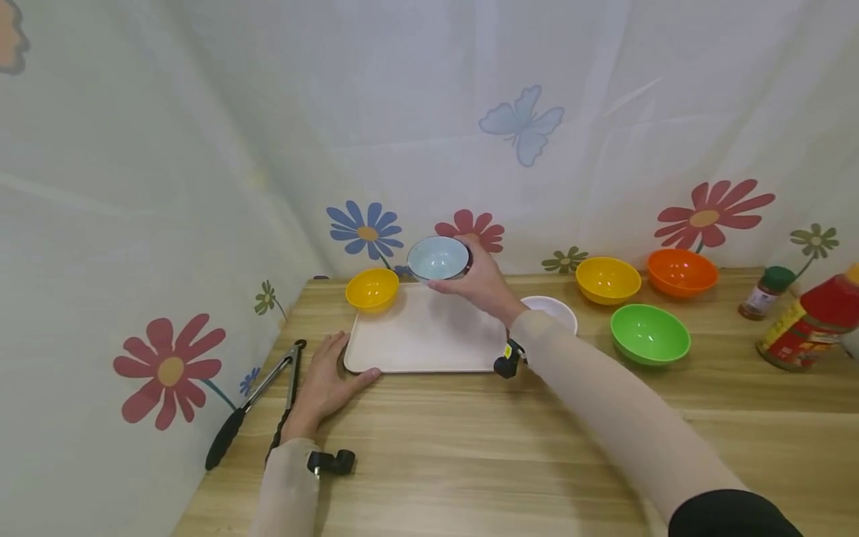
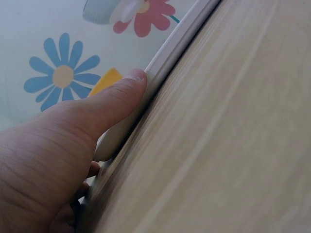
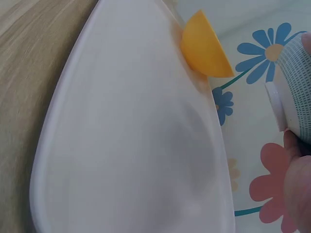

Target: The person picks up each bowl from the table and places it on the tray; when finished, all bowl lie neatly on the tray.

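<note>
My right hand (image 1: pixel 485 282) grips a small bowl (image 1: pixel 438 259) by its right side, above the back of a white rectangular tray (image 1: pixel 429 339). The bowl is pale blue inside; in the right wrist view its patterned outside and foot ring show, partly cut off by the frame. At the tray's near left corner rests my left hand (image 1: pixel 329 384). Its straight thumb lies against the front edge and its fingers reach along the left side, partly hidden in the left wrist view. A yellow bowl (image 1: pixel 372 291) stands at the tray's back left corner.
Metal tongs (image 1: pixel 268 384) with black handles lie left of my left hand. On the right stand a white dish (image 1: pixel 553 309) partly behind my forearm, another yellow bowl (image 1: pixel 608 281), an orange bowl (image 1: pixel 682 273), a green bowl (image 1: pixel 649 335), a spice jar (image 1: pixel 766 293) and a red-capped bottle (image 1: pixel 808 324).
</note>
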`<state>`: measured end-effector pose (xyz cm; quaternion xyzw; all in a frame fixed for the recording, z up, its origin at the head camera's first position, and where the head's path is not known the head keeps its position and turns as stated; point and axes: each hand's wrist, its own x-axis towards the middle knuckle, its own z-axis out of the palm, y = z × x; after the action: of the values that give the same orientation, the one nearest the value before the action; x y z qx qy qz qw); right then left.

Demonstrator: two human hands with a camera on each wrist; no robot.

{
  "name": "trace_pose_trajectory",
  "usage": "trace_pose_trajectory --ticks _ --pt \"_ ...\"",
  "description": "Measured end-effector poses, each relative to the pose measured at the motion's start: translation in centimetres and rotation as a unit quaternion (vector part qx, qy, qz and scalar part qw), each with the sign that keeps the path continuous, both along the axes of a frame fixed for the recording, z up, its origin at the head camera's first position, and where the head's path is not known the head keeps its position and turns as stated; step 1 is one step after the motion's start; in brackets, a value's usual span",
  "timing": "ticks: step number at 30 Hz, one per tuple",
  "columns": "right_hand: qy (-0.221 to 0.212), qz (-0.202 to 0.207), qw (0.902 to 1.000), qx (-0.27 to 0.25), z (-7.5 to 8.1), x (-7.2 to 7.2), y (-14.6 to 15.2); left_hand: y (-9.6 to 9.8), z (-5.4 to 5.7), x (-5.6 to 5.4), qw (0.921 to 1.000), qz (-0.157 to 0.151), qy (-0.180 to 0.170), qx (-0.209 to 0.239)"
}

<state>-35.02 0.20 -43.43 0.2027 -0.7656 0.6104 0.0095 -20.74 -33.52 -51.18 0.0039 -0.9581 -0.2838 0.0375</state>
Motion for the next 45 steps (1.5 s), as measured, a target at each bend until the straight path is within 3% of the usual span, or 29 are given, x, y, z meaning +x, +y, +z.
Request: trace_pose_trajectory --ticks 18,29,34,45 --pt "-0.038 -0.040 0.9974 0.047 -2.2 -0.7 -3.8 0.1 0.0 -0.1 1.0000 -0.001 0.005 0.001" --pt "-0.076 -0.007 0.9932 0.088 -4.3 -0.7 -4.9 0.1 0.2 0.1 1.0000 0.002 0.004 0.005" --pt "-0.059 -0.003 0.9941 0.091 -3.8 -0.6 -4.7 0.2 0.4 0.0 1.0000 0.004 0.000 0.006" --pt "-0.065 -0.019 0.9919 0.108 -2.4 -0.6 -3.9 0.1 0.4 0.2 1.0000 0.001 -0.004 0.001"
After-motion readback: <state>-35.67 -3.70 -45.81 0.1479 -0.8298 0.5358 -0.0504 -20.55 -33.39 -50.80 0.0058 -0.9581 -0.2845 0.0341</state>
